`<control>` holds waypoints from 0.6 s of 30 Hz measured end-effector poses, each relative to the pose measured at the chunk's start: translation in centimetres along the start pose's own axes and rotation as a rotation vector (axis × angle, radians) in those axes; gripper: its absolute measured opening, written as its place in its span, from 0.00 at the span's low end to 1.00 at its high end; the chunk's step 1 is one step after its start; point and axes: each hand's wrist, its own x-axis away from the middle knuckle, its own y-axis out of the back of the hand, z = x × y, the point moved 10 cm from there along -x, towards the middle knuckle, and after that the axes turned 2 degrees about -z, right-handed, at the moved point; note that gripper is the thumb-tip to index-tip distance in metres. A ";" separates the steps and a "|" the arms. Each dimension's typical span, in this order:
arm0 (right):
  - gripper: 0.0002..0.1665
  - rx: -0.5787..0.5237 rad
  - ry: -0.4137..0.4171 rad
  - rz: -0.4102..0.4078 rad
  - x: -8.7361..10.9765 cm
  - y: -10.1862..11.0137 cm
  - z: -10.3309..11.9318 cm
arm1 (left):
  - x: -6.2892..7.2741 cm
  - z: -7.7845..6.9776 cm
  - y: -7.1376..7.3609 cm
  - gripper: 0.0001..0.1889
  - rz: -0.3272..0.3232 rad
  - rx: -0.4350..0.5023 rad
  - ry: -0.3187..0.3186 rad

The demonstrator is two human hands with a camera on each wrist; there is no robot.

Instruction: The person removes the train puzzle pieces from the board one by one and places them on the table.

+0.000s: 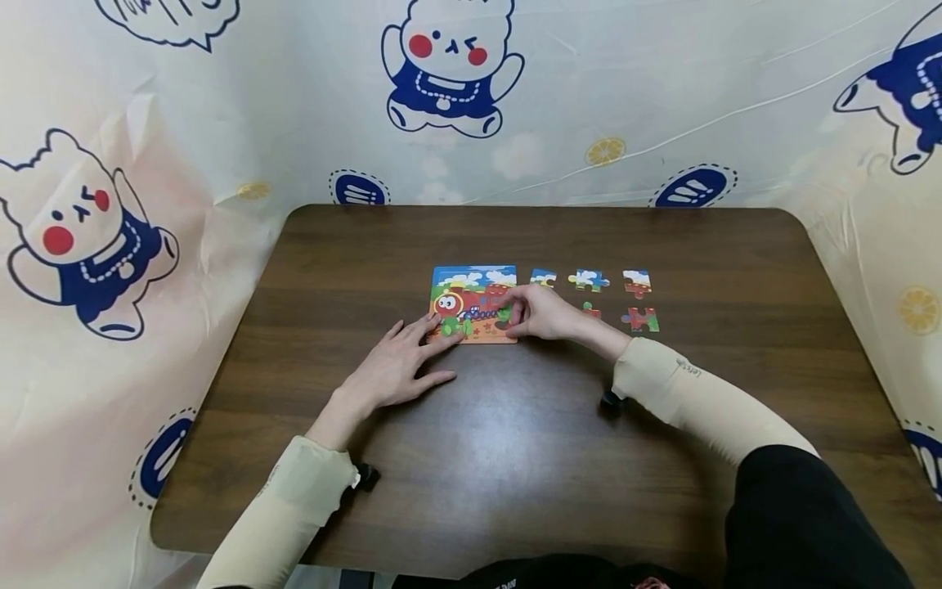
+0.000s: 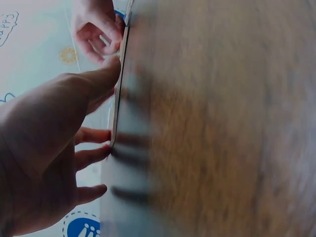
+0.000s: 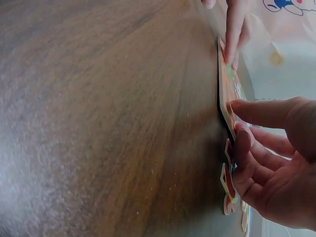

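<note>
A jigsaw puzzle [image 1: 478, 282] with a cartoon caterpillar-like figure lies flat on the table. My left hand [image 1: 393, 366] rests at its lower left, some spread fingertips on the picture and the thumb on the tabletop. My right hand [image 1: 548, 312] is at the puzzle's right side, its thumb near the lower right corner and its index finger higher up. In the right wrist view, the right thumb [image 3: 261, 112] touches the puzzle surface while the other fingers bend by its edge. Whether a piece is pinched there is hidden.
Loose jigsaw pieces lie to the right: a blue-and-white piece [image 1: 589, 280], a red-and-white piece [image 1: 637, 282], a red-and-green piece [image 1: 642, 319] and others partly behind my right hand. A patterned cloth [image 1: 294, 106] hangs behind the brown table [image 1: 353, 245].
</note>
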 end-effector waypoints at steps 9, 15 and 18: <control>0.18 0.032 -0.011 -0.024 0.2 -0.1 0.2 | -0.2 -0.4 -0.1 0.36 -0.008 -0.029 -0.008; 0.13 0.080 -0.002 -0.042 0.3 -0.5 0.3 | -0.2 -0.3 -0.2 0.36 -0.005 -0.034 -0.012; 0.23 0.118 -0.003 -0.055 0.3 -0.3 0.4 | -0.2 -0.2 -0.3 0.36 -0.001 -0.031 -0.011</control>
